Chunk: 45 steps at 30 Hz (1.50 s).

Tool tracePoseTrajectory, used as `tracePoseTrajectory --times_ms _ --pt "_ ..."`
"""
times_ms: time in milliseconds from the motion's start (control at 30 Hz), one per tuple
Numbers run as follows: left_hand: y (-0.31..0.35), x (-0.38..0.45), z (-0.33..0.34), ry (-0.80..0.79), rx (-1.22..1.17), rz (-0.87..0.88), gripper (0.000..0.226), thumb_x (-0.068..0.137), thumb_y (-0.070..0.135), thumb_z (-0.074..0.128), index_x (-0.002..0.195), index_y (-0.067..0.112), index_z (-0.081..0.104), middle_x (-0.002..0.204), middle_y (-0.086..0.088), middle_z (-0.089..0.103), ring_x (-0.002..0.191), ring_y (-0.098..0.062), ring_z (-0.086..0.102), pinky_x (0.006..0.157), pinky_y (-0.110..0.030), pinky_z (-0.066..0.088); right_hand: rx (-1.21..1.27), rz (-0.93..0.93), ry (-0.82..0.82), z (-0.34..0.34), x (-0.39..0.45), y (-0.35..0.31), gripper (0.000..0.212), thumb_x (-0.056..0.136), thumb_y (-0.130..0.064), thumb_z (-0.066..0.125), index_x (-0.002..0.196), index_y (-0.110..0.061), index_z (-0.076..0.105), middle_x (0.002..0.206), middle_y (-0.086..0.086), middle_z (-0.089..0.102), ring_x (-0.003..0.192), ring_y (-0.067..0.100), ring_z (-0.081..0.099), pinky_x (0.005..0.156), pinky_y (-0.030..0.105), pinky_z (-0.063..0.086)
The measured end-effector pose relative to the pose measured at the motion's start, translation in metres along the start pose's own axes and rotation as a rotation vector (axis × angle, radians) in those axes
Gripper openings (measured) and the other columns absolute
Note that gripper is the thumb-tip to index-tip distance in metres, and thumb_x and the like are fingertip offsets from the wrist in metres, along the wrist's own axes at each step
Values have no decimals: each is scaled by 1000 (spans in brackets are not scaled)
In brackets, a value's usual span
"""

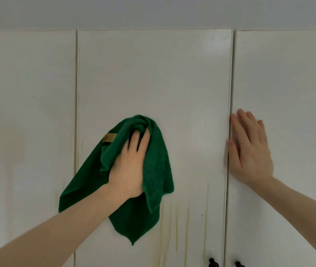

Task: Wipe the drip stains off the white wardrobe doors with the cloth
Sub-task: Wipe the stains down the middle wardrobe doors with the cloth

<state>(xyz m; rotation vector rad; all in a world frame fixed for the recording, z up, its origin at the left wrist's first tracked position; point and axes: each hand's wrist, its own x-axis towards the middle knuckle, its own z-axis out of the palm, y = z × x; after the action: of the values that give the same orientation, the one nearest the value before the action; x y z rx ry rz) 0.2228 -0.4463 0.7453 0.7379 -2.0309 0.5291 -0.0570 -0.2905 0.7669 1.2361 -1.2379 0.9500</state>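
The fingers (139, 139) of the left hand (128, 166) are curled into the bunched top of the green cloth (153, 170), clenched on a gathered fold and pressing it against the middle wardrobe door (153, 74). The cloth wraps over the fingertips, hangs down on both sides of the hand and tapers to a point below the wrist. A small tan label (109, 137) is sewn on the cloth's upper left fold, just beside the knuckles; any writing on it is too blurred to read.

The right hand (249, 151) lies flat with straight, slightly spread fingers on the right door (288, 93), holding nothing, its thumb touching the seam between the middle and right doors.

Yellowish drip stains (176, 228) run down the middle door below and to the right of the cloth's hanging end; fainter streaks show near that door's left edge, beside the cloth.

The cloth sits in the lower left part of the middle door, its left corner reaching the seam with the left door (28, 112). Bare door surface lies above the cloth up to the doors' top edge and to its right as far as the right hand. Two dark knobs (213, 262) stand at the bottom edge of the view, either side of the right seam
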Motion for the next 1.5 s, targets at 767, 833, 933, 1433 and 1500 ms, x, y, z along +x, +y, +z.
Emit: tracePoseTrajectory --times_ms 767,833,933,1433,1500 --pt "31 16 -30 84 -339 39 76 99 48 48 160 31 6 166 2 9 150 -26 16 125 -44 14 7 -26 5 -3 -3 2 56 103 -15 39 158 -5 36 165 14 31 156 31 21 127 56 16" --pt "-3 16 -44 90 -293 -16 79 98 44 52 161 30 7 166 -1 9 148 -30 19 124 -46 15 11 -34 18 -2 -3 3 56 102 -13 40 157 -4 36 164 16 32 156 32 22 126 57 16" --pt "-51 14 -58 51 -187 -76 93 91 42 66 162 24 8 164 -10 12 141 -40 30 120 -48 21 17 -34 37 0 -3 3 55 101 -12 40 156 -3 38 163 17 34 155 35 25 126 57 16" --pt "-68 -62 13 -53 70 -78 123 65 60 78 157 12 11 146 -16 29 119 -38 49 101 -50 47 10 -15 16 1 -4 4 57 101 -12 40 157 -4 35 164 16 32 156 33 22 127 56 15" --pt "-60 -81 24 -90 58 -66 132 57 63 82 157 15 9 144 -13 29 116 -36 53 101 -51 48 5 -5 3 0 -4 2 57 101 -12 39 158 -4 34 165 16 30 156 32 20 127 55 13"
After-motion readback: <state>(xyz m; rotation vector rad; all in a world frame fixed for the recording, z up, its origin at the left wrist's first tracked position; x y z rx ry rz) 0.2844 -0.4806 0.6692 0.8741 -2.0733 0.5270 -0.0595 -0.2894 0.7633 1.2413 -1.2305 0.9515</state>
